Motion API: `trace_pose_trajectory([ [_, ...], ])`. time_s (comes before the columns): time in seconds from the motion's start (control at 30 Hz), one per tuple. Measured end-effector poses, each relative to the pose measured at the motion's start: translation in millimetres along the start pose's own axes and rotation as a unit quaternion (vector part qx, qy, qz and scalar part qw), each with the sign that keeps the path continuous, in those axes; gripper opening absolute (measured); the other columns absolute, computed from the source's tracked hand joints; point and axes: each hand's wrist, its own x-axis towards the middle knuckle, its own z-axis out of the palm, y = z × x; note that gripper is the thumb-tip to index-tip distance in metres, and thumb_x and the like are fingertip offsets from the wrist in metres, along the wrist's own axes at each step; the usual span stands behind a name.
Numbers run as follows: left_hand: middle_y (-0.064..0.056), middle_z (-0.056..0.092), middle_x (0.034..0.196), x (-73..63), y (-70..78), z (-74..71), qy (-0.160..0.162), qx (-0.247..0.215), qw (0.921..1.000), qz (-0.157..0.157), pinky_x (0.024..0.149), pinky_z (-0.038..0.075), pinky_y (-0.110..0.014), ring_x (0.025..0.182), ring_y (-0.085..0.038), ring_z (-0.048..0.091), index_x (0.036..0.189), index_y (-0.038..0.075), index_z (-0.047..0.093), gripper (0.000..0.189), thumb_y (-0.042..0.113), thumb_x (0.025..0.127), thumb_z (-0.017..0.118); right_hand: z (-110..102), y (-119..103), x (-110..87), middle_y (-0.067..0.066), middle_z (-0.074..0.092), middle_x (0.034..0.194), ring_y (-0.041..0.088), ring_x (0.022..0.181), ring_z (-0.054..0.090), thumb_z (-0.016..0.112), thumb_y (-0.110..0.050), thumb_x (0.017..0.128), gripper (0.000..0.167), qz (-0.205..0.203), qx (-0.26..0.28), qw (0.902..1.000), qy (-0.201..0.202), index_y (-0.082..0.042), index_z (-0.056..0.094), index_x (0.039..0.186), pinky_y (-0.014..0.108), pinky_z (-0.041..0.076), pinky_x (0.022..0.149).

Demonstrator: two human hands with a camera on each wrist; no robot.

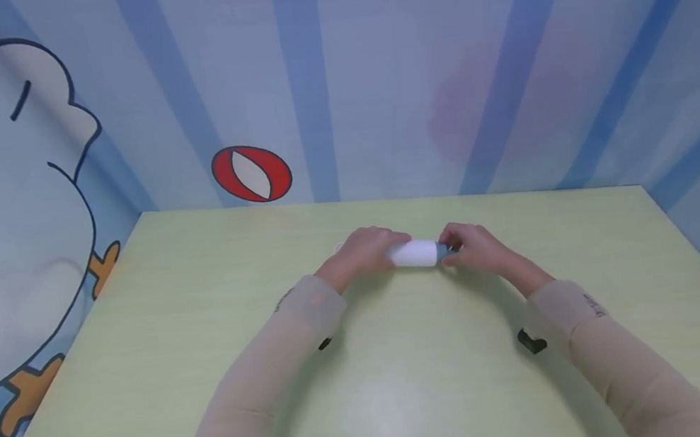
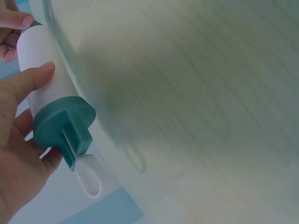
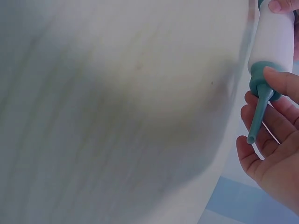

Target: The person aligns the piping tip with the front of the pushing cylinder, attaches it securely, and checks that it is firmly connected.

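Observation:
My left hand grips a white dispenser tube shaped like a large syringe, held sideways over the table. In the left wrist view, the thumb lies along the white barrel, beside a teal end cap. A white ring handle sticks out of that cap. At the other end, my right hand pinches the teal nozzle cap between thumb and fingers. A thin teal spout points out from it past the right fingers, its open tip showing in the right wrist view.
The pale yellow-green table extends under both arms to a back wall with blue stripes and a painted red ball. Cartoon figures cover the side walls. A small black piece shows under the right sleeve, another under the left.

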Motion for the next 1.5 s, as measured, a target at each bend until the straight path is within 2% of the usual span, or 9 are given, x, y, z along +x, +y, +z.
trace_pose_trajectory([
  [0.3,0.000,0.055,0.123,0.9,0.8,4.3,-0.013,-0.014,0.9995,-0.027,0.090,0.041,-0.037,0.109,-0.020,0.053,0.128,0.022,0.047,0.052,0.019,0.079,0.065,2,3,3.1,0.015,0.061,0.098,0.024,0.089,0.056,0.065,-0.011,0.077,0.025,0.017,0.001,0.9997,-0.018,-0.003,0.055,0.099,0.031,0.046,0.070],
  [0.43,0.002,0.052,0.127,1.1,1.0,6.6,-0.008,-0.004,0.9990,-0.043,0.089,0.037,-0.038,0.111,-0.021,0.051,0.132,0.023,0.043,0.058,0.025,0.078,0.066,2,3,2.8,0.017,0.060,0.102,0.026,0.092,0.055,0.064,-0.012,0.078,0.028,0.017,0.003,0.9995,-0.024,-0.002,0.054,0.103,0.032,0.047,0.071],
  [0.6,0.001,0.047,0.132,-1.6,0.0,9.8,-0.004,-0.015,0.9980,-0.062,0.092,0.032,-0.041,0.118,-0.023,0.043,0.135,0.023,0.037,0.064,0.033,0.078,0.065,2,8,3.2,0.018,0.058,0.104,0.027,0.095,0.054,0.064,-0.014,0.079,0.034,0.011,-0.009,0.9997,-0.020,0.000,0.053,0.108,0.036,0.045,0.077],
  [0.83,-0.002,0.040,0.136,-4.6,-2.2,14.1,-0.002,-0.005,0.9982,-0.060,0.097,0.028,-0.043,0.127,-0.025,0.032,0.136,0.023,0.034,0.064,0.038,0.080,0.061,2,7,1.7,0.018,0.058,0.104,0.027,0.095,0.054,0.064,-0.016,0.079,0.034,0.009,-0.004,0.9999,-0.013,0.001,0.054,0.107,0.037,0.045,0.078],
  [1.13,-0.007,0.030,0.143,-11.6,-2.5,12.4,0.011,-0.011,0.9976,-0.068,0.103,0.022,-0.048,0.133,-0.030,0.020,0.138,0.023,0.030,0.066,0.039,0.081,0.059,1,9,-1.5,0.022,0.058,0.108,0.032,0.099,0.055,0.064,-0.018,0.079,0.041,0.006,-0.007,0.9998,-0.015,0.002,0.051,0.113,0.040,0.045,0.081],
  [1.5,-0.007,0.023,0.146,-16.0,-4.4,14.2,0.012,-0.022,0.9971,-0.071,0.105,0.017,-0.050,0.135,-0.029,0.015,0.139,0.023,0.028,0.067,0.040,0.082,0.058,-1,12,-4.5,0.023,0.058,0.109,0.032,0.100,0.055,0.063,-0.018,0.081,0.040,0.000,0.011,0.9998,-0.015,0.003,0.051,0.113,0.036,0.047,0.077],
])
